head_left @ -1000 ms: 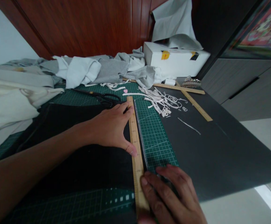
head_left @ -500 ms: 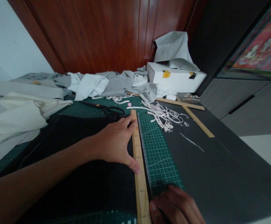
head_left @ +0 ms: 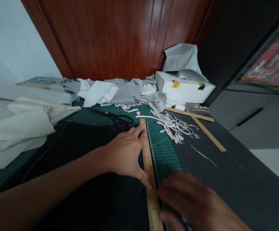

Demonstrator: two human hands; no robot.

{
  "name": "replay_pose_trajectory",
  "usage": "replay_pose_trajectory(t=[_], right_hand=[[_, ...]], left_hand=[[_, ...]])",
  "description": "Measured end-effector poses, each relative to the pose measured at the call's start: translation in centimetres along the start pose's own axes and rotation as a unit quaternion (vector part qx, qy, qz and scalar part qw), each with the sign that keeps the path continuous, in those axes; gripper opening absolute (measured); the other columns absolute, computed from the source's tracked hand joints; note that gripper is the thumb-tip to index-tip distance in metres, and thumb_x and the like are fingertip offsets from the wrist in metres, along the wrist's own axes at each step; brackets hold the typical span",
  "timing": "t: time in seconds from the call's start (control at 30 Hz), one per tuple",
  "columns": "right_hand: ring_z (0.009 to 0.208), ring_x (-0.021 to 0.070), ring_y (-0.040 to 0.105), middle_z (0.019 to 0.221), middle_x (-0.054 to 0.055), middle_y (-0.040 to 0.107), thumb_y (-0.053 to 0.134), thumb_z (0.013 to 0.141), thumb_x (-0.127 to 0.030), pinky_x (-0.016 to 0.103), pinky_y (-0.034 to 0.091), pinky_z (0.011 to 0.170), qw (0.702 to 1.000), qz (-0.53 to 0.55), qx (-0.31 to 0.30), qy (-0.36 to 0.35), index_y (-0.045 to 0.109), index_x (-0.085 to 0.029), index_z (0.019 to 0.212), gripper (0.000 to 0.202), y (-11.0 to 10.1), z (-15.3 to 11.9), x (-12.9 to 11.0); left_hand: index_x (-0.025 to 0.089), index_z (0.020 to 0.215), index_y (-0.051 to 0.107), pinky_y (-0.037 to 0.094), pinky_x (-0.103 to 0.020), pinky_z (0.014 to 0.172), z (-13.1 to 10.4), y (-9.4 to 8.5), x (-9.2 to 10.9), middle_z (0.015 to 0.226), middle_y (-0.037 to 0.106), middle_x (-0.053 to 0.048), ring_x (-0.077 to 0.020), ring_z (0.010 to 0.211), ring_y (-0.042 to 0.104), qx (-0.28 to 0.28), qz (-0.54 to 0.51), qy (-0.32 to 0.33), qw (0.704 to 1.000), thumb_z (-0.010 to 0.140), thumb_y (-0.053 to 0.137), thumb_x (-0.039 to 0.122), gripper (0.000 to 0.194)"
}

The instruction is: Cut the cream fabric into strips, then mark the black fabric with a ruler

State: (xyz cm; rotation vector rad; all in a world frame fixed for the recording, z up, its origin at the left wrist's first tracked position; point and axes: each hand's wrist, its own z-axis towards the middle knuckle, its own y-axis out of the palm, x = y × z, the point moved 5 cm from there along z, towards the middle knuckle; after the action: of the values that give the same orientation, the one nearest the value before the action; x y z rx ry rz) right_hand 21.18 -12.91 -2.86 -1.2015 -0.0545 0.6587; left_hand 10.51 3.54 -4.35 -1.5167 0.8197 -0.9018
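A wooden ruler [head_left: 148,160] lies lengthwise on black fabric [head_left: 101,202], close to the fabric's right edge. Across the ruler, my left hand [head_left: 126,154] is spread, thumb and fingertips pressing it down. My right hand [head_left: 192,199], smeared by motion, is beside the ruler's near end with its fingers curled. Part of a dark object shows under that hand, too blurred to name. Beneath the fabric is a green gridded cutting mat [head_left: 167,157]. Black scissors [head_left: 107,113] rest just beyond the fabric's far edge.
White fabric strips [head_left: 169,125] lie in a tangle right of the mat. Behind them are two more wooden rulers [head_left: 208,133] and a white box [head_left: 184,88]. Grey and white cloth [head_left: 125,89] is heaped along the back, cream cloth [head_left: 26,118] at the left.
My right hand has moved up and further into view alongside the ruler. The left hand stays on the ruler; the whole view has shifted slightly.
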Motion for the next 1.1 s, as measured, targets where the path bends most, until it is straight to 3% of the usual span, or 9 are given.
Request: replay_pose_trajectory(t=[0.17, 0.33, 0.4, 0.47, 0.53, 0.67, 0.8, 0.93, 1.1], right_hand=[[0.082, 0.016, 0.069, 0.093, 0.004, 0.075, 0.058, 0.098, -0.009, 0.029, 0.052, 0.079, 0.997, -0.002, -0.036, 0.062, 0.077, -0.015, 0.097, 0.019, -2.1, 11.2, 7.3], [0.073, 0.0184, 0.067, 0.078, 0.008, 0.073, 0.063, 0.1, -0.026, 0.032, 0.052, 0.07, 0.981, -0.035, -0.085, 0.168, 0.077, -0.008, 0.094, 0.024, 0.8, 20.7, 14.8], [0.08, 0.0208, 0.07, 0.088, 0.009, 0.074, 0.067, 0.098, -0.032, 0.035, 0.056, 0.075, 0.974, -0.048, -0.112, 0.191, 0.075, -0.009, 0.098, 0.025, 2.3, 22.6, 16.2], [0.094, 0.0229, 0.071, 0.111, 0.01, 0.072, 0.067, 0.099, -0.034, 0.04, 0.059, 0.083, 0.966, -0.059, -0.135, 0.211, 0.07, -0.013, 0.114, 0.026, 3.6, 23.8, 17.0], [0.105, 0.0247, 0.069, 0.126, 0.01, 0.067, 0.067, 0.099, -0.033, 0.045, 0.059, 0.088, 0.96, -0.06, -0.152, 0.227, 0.064, -0.016, 0.126, 0.032, 4.5, 24.4, 17.4], [0.105, 0.0253, 0.069, 0.128, 0.01, 0.066, 0.066, 0.1, -0.034, 0.045, 0.06, 0.088, 0.955, -0.036, -0.161, 0.248, 0.063, -0.016, 0.128, 0.034, 5.2, 24.9, 17.9], [0.095, 0.0225, 0.069, 0.109, 0.01, 0.071, 0.072, 0.094, -0.025, 0.037, 0.056, 0.082, 0.967, -0.009, -0.076, 0.242, 0.069, -0.012, 0.112, 0.023, 3.4, 24.3, 17.8], [0.071, 0.0147, 0.062, 0.082, 0.004, 0.069, 0.072, 0.09, -0.022, 0.027, 0.045, 0.062, 0.973, 0.059, 0.014, 0.223, 0.07, -0.012, 0.101, 0.014, 0.4, 21.5, 17.2], [0.043, 0.0079, 0.044, 0.053, -0.007, 0.052, 0.071, 0.091, -0.029, 0.021, 0.034, 0.039, 0.946, 0.2, -0.027, 0.255, 0.067, -0.014, 0.09, 0.016, -0.2, 15.2, 15.1]], left_hand=[[0.002, 0.158, 0.028, 0.032, -0.05, 0.121, -0.2, -0.2, 0.0, 0.166, 0.022, -0.03, -0.0445, 0.149, 0.034, 0.028, -0.016, 0.022, 0.999, 0.052, 0.058, 0.095, 0.144], [0.003, 0.163, 0.014, 0.025, -0.058, 0.123, -0.4, 0.1, -0.4, 0.169, 0.007, -0.029, -0.0468, 0.153, 0.023, -0.001, -0.036, -0.005, 0.999, 0.05, 0.059, 0.096, 0.152], [0.003, 0.163, 0.007, 0.022, -0.06, 0.124, -0.4, 0.3, -0.5, 0.168, 0.002, -0.028, -0.0469, 0.155, 0.019, -0.018, -0.048, -0.016, 0.999, 0.05, 0.059, 0.095, 0.155], [0.003, 0.163, 0.004, 0.02, -0.059, 0.124, -0.3, 0.3, -0.5, 0.168, 0.001, -0.028, -0.046, 0.155, 0.017, -0.022, -0.059, -0.021, 0.998, 0.049, 0.06, 0.096, 0.157], [0.002, 0.163, 0.004, 0.019, -0.058, 0.125, -0.3, 0.3, -0.6, 0.168, 0.001, -0.028, -0.0453, 0.155, 0.017, -0.023, -0.069, -0.023, 0.997, 0.048, 0.06, 0.096, 0.158], [0.002, 0.163, 0.005, 0.019, -0.059, 0.125, -0.1, 0.2, -0.7, 0.168, -0.001, -0.027, -0.0459, 0.155, 0.017, -0.027, -0.077, -0.024, 0.996, 0.046, 0.061, 0.096, 0.16], [0.001, 0.162, 0.004, 0.019, -0.06, 0.125, -0.1, 0.2, -0.6, 0.168, -0.002, -0.027, -0.0456, 0.156, 0.015, -0.036, -0.075, -0.027, 0.996, 0.048, 0.06, 0.096, 0.16], [0.002, 0.163, 0.0, 0.019, -0.06, 0.125, -0.2, 0.2, -0.5, 0.168, -0.003, -0.027, -0.0458, 0.156, 0.015, -0.042, -0.065, -0.023, 0.997, 0.049, 0.057, 0.097, 0.158], [0.0, 0.162, 0.008, 0.022, -0.059, 0.123, 0.1, 0.1, -0.2, 0.169, 0.004, -0.029, -0.0466, 0.154, 0.021, -0.036, -0.036, -0.011, 0.999, 0.052, 0.058, 0.096, 0.154]])
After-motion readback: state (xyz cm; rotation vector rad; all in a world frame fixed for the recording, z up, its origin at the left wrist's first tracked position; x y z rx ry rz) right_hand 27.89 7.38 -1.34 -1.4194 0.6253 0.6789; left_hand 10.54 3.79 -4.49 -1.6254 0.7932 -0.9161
